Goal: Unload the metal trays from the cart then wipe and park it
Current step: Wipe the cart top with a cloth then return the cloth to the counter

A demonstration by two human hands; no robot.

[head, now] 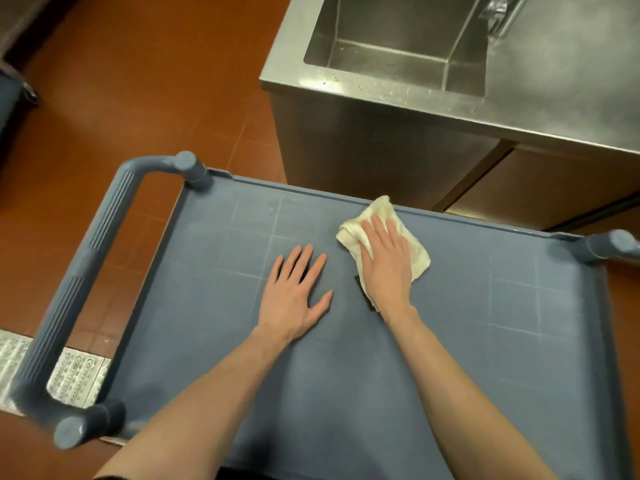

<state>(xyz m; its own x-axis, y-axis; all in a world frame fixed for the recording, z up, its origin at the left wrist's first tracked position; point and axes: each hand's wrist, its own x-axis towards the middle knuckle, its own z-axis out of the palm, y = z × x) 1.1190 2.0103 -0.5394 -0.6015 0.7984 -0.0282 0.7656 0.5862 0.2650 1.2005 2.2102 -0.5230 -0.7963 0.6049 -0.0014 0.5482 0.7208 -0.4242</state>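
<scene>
The grey-blue plastic cart (214,341) fills the lower half of the view, its top shelf bare of trays and marked with pale scratch lines. A folded cream cloth (377,211) lies on the shelf near the far rim. My right hand (384,265) presses flat on the cloth with straight fingers. My left hand (294,292) rests flat on the shelf just left of it, fingers spread, holding nothing. No metal trays are in view.
The cart's handle (79,282) loops out at the left. A stainless steel counter with a sink basin (398,46) stands just beyond the cart's far edge. Red-brown floor tiles (138,98) spread to the left, with a metal floor grate (76,379) under the handle.
</scene>
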